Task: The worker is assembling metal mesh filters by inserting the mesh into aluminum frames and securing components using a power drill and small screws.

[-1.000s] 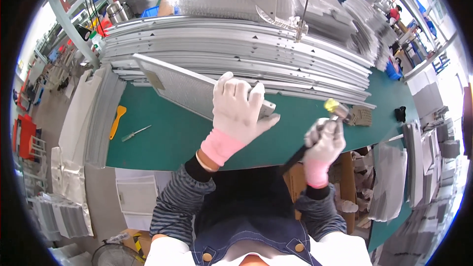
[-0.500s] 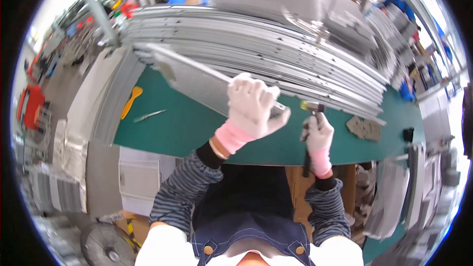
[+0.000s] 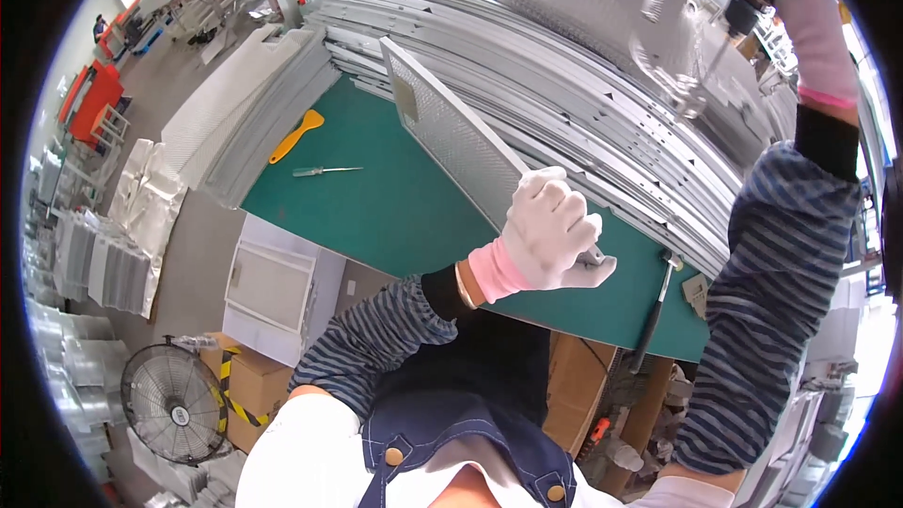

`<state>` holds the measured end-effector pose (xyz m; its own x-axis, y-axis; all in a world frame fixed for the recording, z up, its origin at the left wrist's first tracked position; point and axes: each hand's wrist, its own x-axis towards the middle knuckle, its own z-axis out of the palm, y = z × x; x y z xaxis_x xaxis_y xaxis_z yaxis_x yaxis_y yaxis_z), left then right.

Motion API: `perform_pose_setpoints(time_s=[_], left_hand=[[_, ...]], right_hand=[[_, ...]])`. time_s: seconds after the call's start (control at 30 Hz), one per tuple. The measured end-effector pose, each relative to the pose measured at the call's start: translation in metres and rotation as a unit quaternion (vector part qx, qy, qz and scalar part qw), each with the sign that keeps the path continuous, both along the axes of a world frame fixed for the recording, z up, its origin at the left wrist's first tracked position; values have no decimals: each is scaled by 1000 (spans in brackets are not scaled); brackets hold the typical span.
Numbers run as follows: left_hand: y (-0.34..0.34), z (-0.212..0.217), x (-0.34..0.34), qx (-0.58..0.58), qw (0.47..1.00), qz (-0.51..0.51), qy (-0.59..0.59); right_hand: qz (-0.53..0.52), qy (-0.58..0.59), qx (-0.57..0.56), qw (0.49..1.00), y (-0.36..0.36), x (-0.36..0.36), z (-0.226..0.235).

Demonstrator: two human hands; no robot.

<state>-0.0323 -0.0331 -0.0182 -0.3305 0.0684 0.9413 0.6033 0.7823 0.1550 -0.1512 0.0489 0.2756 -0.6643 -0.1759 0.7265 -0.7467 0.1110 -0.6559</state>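
A worker in a striped top and denim apron stands at a green bench, the gloved left hand closed around the near end of a long metal mesh panel that tilts up off the bench and runs away toward a deep stack of grey metal strips. The right hand is raised high at the upper right edge, near a blurred overhead tool; whether it grips anything cannot be told. A hammer lies on the bench just right of the left hand, its handle hanging over the near edge, with a small metal bracket beside it. Farther left on the bench lie a screwdriver and a yellow scraper, well apart from the panel. The step in hand looks like steadying the panel while reaching for the tool above; the next move would call for keeping the panel firm and bringing the tool squarely down to it. A floor fan stands below left
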Motion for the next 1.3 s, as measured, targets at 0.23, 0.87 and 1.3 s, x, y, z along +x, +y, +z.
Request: perform_pose_setpoints(time_s=[0.23,0.87,1.3], left_hand=[[12,4,-3,22,999,-11,22],[11,18,4,28,997,-27,-60],[14,9,-5,101,993,-61,-21]], right_hand=[[13,-178,-28,983,105,18,11],[37,-109,-188,975,14,91,-56],[-223,357,280,863,73,40,-71]])
